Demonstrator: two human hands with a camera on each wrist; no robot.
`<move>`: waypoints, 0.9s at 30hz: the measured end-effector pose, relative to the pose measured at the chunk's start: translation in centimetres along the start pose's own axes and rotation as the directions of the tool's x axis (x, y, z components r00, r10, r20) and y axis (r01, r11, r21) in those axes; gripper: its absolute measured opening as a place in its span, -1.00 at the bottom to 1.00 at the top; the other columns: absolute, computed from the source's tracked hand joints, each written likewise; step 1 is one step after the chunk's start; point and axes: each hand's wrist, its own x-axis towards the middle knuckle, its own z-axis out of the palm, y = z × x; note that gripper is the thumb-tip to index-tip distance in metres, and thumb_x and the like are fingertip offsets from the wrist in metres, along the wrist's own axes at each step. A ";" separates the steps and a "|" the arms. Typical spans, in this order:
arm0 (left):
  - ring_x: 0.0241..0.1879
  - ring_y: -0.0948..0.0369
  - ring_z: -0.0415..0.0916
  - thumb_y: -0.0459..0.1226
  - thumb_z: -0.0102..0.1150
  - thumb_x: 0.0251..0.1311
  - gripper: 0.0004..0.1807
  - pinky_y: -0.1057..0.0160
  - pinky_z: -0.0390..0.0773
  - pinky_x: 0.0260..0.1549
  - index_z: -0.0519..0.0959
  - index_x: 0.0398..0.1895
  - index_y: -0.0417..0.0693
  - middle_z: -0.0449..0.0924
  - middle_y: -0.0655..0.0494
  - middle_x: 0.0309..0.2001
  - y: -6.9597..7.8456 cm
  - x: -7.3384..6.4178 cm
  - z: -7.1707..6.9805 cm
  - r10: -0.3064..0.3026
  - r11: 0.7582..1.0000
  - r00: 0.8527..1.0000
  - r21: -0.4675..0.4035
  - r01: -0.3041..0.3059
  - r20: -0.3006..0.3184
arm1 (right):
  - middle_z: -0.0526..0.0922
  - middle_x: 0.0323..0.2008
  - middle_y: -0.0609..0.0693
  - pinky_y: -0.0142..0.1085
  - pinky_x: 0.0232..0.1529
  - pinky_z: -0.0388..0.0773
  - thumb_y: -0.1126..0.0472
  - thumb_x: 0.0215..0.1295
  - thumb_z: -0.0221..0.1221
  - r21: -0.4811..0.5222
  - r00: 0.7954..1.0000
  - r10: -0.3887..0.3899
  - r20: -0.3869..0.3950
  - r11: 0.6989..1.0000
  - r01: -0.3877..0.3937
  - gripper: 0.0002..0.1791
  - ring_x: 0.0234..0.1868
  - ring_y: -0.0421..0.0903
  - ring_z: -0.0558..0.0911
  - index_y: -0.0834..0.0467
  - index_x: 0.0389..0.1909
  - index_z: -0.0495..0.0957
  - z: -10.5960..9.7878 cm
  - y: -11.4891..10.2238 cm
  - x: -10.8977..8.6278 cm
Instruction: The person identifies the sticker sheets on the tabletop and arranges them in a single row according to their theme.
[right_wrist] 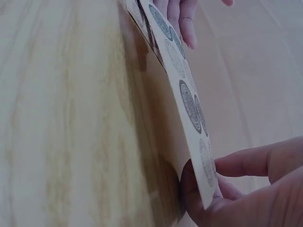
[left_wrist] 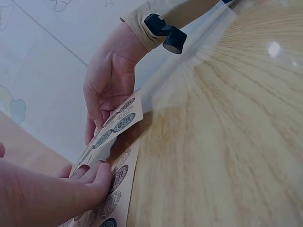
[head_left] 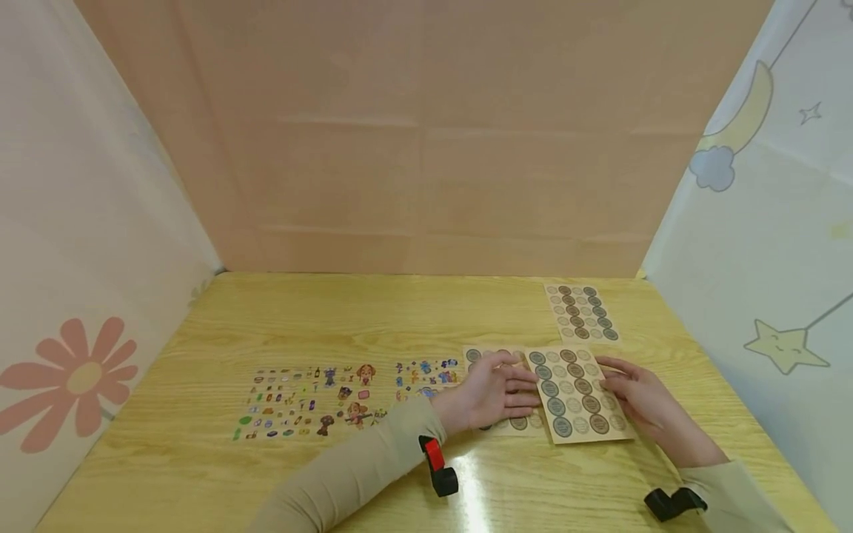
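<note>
My right hand (head_left: 643, 400) pinches the right edge of a tan sticker sheet (head_left: 578, 396) printed with round seals in rows. In the right wrist view this sheet (right_wrist: 189, 104) is tilted up off the table, with the fingers beneath and the thumb on the printed face. At its left edge is my left hand (head_left: 496, 394), fingers extended, their tips partly hidden by the raised sheet in the left wrist view. A second sheet of round seals (head_left: 518, 423) lies flat under the left hand and is partly covered.
Another round-seal sheet (head_left: 581, 314) lies farther back on the wooden table (head_left: 300, 311). Clear sheets with small cartoon stickers (head_left: 356, 414) and blue character stickers (head_left: 426, 368) lie to the left. Upright panels (head_left: 420, 148) enclose the table at the back and sides.
</note>
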 end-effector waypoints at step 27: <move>0.26 -0.30 0.19 -0.06 -0.14 0.20 -0.29 -0.15 0.23 0.24 0.22 0.28 -0.45 0.23 -0.30 0.26 -1.0 1.2 2.2 0.027 0.983 0.994 -0.179 -0.046 -0.105 | 0.56 -0.17 -0.20 -0.26 -0.15 0.60 0.18 0.50 -0.12 -0.016 0.998 0.044 -0.054 0.999 -0.045 -0.30 -0.18 -0.24 0.62 0.45 0.44 -0.19 -1.0 -0.7 -0.9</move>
